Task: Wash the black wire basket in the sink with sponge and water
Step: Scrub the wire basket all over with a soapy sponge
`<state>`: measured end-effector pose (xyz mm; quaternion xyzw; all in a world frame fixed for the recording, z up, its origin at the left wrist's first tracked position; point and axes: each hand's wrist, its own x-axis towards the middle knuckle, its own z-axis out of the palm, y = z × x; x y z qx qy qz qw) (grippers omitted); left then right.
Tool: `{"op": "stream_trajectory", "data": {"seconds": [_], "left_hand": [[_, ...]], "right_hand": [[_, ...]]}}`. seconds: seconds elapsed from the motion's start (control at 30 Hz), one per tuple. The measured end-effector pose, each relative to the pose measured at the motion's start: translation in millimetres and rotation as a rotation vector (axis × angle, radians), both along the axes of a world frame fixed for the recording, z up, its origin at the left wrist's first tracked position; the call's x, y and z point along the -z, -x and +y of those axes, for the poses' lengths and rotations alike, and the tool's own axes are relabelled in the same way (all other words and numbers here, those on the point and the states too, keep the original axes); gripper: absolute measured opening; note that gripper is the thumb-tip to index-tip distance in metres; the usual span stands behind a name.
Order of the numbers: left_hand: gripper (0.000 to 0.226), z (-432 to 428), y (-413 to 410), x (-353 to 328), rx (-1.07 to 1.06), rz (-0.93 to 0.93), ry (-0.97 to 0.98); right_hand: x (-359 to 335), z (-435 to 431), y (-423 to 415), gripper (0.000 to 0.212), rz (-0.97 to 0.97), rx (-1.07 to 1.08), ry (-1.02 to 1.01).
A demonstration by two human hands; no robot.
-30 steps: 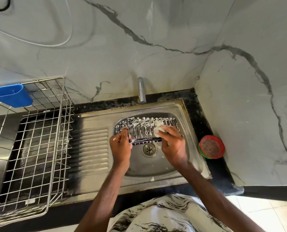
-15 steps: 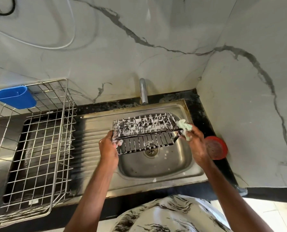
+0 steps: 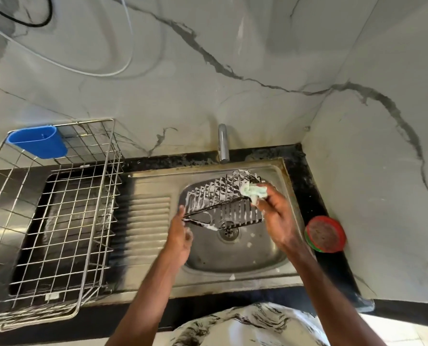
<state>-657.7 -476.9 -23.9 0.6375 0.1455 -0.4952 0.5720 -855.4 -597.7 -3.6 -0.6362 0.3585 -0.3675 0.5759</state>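
The black wire basket (image 3: 220,198), streaked with white foam, is tilted above the steel sink bowl (image 3: 235,255), its right end raised toward the back. My left hand (image 3: 180,233) pinches the basket's lower left corner. My right hand (image 3: 275,213) grips a pale green soapy sponge (image 3: 255,192) and presses it against the basket's right end. The tap (image 3: 223,143) stands behind the bowl; no water is seen running from it.
A large silver wire dish rack (image 3: 58,221) with a blue plastic cup (image 3: 38,143) hooked on its rim stands left of the ribbed drainboard (image 3: 148,221). A red and green round dish (image 3: 325,233) sits on the black counter by the right wall.
The basket has been lifted and turned, its right end rising toward the back. My right hand with the sponge moved to the basket's right end. My left hand shifted to the lower left corner.
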Motion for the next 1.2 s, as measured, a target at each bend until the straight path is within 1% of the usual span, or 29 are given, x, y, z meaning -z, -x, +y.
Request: {"op": "stream_trajectory", "data": {"seconds": [0.03,0.1,0.13,0.17,0.23,0.27,0.3,0.37,0.43,0.47,0.53,0.6,0.67,0.77,0.87,0.93,1.0,1.03,1.2], "left_hand": [[0.055,0.1,4.3,-0.1,-0.011,0.142,0.020],[0.070,-2.9,17.3,-2.1,-0.043,0.497,0.184],[0.071,-6.2,27.5,-10.2,-0.077,0.613,0.301],[0.063,-11.1,37.6,-20.7,-0.102,0.659,0.387],[0.037,-23.1,50.9,-35.7,-0.150,0.602,0.466],[0.027,-28.0,55.0,-40.9,-0.162,0.568,0.482],[0.024,-30.9,55.5,-42.8,-0.169,0.543,0.483],[0.026,-31.4,53.9,-45.0,-0.158,0.503,0.470],[0.022,-26.3,51.1,-41.5,-0.179,0.487,0.449],[0.019,-23.2,50.5,-38.9,-0.201,0.500,0.445],[0.021,-18.0,48.8,-33.2,-0.243,0.552,0.468],[0.019,-13.4,47.4,-25.9,-0.269,0.561,0.461],[0.017,-10.1,47.6,-23.8,-0.259,0.553,0.464],[0.026,-7.8,49.0,-20.8,-0.270,0.563,0.522],[0.021,-7.2,50.6,-19.5,-0.255,0.580,0.569],[0.019,-7.5,51.4,-19.4,-0.218,0.576,0.583],[0.017,-7.4,50.8,-16.8,-0.195,0.562,0.581],[0.015,-7.0,50.7,-15.5,-0.196,0.560,0.582],[0.019,-4.4,51.5,-14.7,-0.217,0.523,0.548]], "right_hand": [[-4.0,1.9,-2.9,0.033,0.062,-0.052,0.085],[-10.9,4.9,-6.5,0.032,0.109,-0.133,0.175],[-12.4,5.6,-6.4,0.034,0.117,-0.157,0.200],[-13.6,7.0,-5.7,0.035,0.118,-0.178,0.203],[-15.7,9.0,-2.7,0.033,0.119,-0.179,0.160],[-16.6,9.6,-0.8,0.033,0.122,-0.169,0.130],[-17.2,9.7,0.8,0.032,0.120,-0.164,0.103],[-19.9,7.5,4.5,0.031,0.168,-0.162,0.093],[-26.1,2.4,11.3,0.035,0.293,-0.143,0.163],[-28.1,-2.3,16.0,0.037,0.348,-0.099,0.200],[-29.5,-14.4,25.1,0.034,0.424,0.038,0.332],[-28.7,-22.4,26.5,0.031,0.485,0.164,0.449],[-28.4,-20.3,16.7,0.034,0.499,0.225,0.409],[-29.9,-3.8,-8.1,0.035,0.486,0.246,0.378],[-39.3,19.3,-33.5,0.034,0.459,0.238,0.460],[-45.8,33.7,-48.3,0.037,0.420,0.166,0.559],[-47.6,39.6,-54.1,0.038,0.425,0.074,0.669],[-47.1,35.9,-52.7,0.037,0.436,0.060,0.685],[-24.5,-12.0,-20.1,0.055,0.522,0.267,0.619]]}}
